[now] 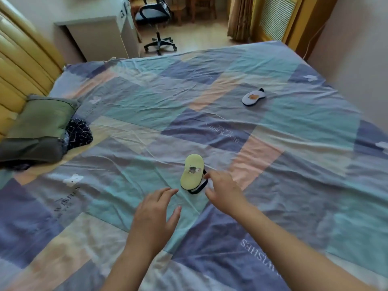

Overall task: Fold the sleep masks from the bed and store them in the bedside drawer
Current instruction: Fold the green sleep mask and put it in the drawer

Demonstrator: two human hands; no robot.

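A pale yellow-green sleep mask point(192, 171) with a small grey print and a dark strap lies flat on the patchwork bed sheet point(210, 114), near the middle. My right hand point(224, 192) hovers just right of it, fingers spread, fingertips close to the strap. My left hand point(156, 213) is open a little below and left of the mask, holding nothing. A second sleep mask point(253, 97), white with an orange print and dark edging, lies farther away on the right side of the bed.
A green pillow point(42, 118) and dark folded cloth point(78, 133) sit at the left by the yellow headboard point(19, 66). Beyond the bed's far edge stand a white cabinet point(98, 36) and a black office chair point(157, 22). A wall runs along the right.
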